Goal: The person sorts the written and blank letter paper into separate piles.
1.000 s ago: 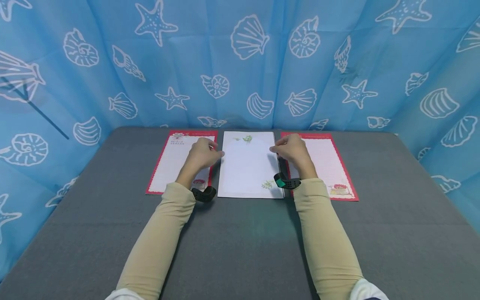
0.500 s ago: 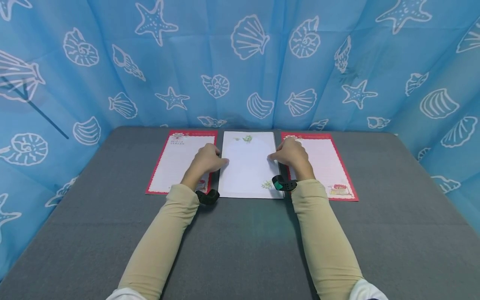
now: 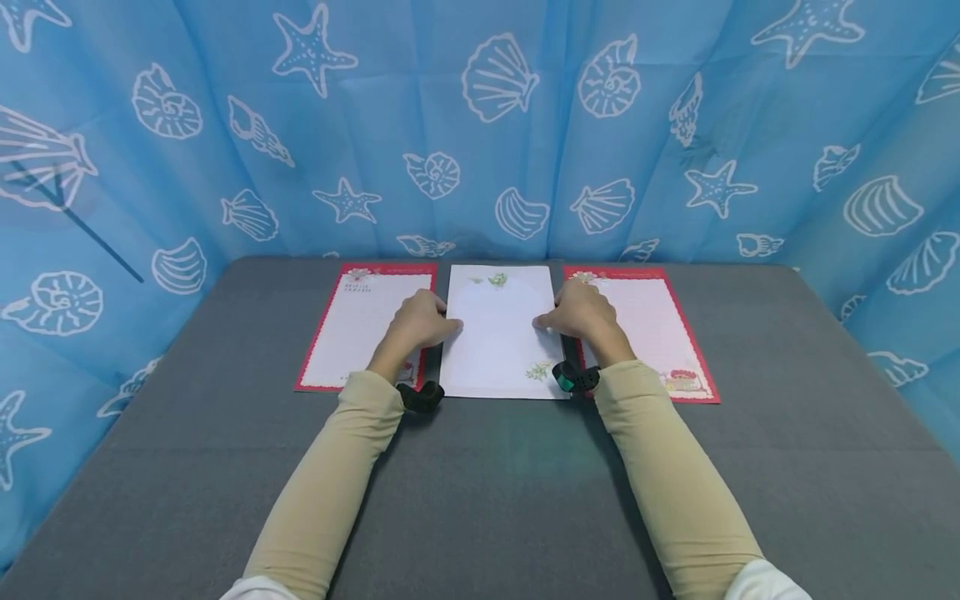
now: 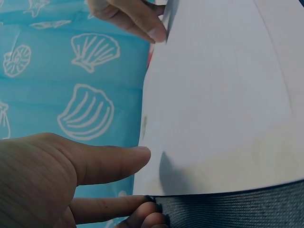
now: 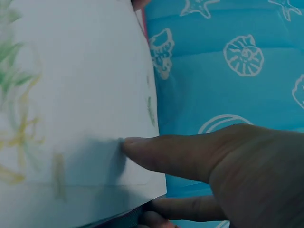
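A white sheet of paper (image 3: 498, 333) printed with green leaves lies between two red-bordered sheets. My left hand (image 3: 420, 321) is at its left edge. The left thumb extends over the sheet in the left wrist view, a little apart from its shadow, while the other fingers (image 4: 109, 208) sit low beside the edge. At the opposite edge, my right hand (image 3: 583, 312) pinches the sheet. Its thumb (image 5: 166, 149) touches the top face in the right wrist view, and the fingers below are partly hidden by the paper.
Red-bordered sheets with small pictures lie to the left (image 3: 360, 333) and right (image 3: 645, 325), each partly under a forearm or hand. Grey cloth covers the table (image 3: 480, 500). Behind the table hangs a blue curtain (image 3: 465, 125) with white shell patterns.
Both hands have come slightly lower and inward, with thumbs now over the middle sheet's side edges. The sheets keep their places on the table.
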The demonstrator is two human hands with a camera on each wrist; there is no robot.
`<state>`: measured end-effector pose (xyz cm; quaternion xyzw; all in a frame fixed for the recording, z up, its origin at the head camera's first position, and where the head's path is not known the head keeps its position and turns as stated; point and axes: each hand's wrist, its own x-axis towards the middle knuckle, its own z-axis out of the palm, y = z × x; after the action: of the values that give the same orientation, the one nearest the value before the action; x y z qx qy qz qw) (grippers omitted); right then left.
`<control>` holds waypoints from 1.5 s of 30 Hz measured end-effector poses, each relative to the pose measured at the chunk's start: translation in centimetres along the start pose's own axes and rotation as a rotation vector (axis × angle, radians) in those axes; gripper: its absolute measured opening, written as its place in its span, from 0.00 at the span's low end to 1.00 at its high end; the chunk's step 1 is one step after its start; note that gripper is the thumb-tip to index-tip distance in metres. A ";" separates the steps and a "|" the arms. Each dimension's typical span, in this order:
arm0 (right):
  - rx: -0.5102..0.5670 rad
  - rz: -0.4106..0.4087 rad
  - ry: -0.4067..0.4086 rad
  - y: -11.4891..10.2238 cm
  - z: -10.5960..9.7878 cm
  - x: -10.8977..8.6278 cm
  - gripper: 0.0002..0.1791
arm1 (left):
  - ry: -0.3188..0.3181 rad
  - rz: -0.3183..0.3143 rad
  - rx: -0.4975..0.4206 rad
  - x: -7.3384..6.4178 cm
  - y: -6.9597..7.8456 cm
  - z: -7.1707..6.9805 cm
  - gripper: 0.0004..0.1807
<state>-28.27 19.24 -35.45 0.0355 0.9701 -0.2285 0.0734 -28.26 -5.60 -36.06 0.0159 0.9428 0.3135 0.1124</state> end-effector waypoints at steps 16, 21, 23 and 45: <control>-0.011 -0.049 0.042 -0.6 0.3 -0.7 0.26 | 0.033 0.009 0.039 0.0 0.3 -0.1 0.24; 0.014 -0.061 0.057 -0.8 0.0 -1.0 0.18 | 0.112 0.028 0.022 -0.1 0.4 -0.1 0.22; 0.060 -0.072 0.067 -0.8 -0.1 -1.0 0.19 | 0.144 0.030 -0.004 -0.1 0.4 -0.1 0.22; 0.584 0.005 0.117 3.8 -5.4 -2.3 0.22 | 0.138 0.169 -0.411 -0.6 4.5 0.9 0.18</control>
<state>-26.28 25.01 -32.00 0.0708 0.8658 -0.4954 0.0047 -27.62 -1.57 -33.97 0.0501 0.8599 0.5074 0.0218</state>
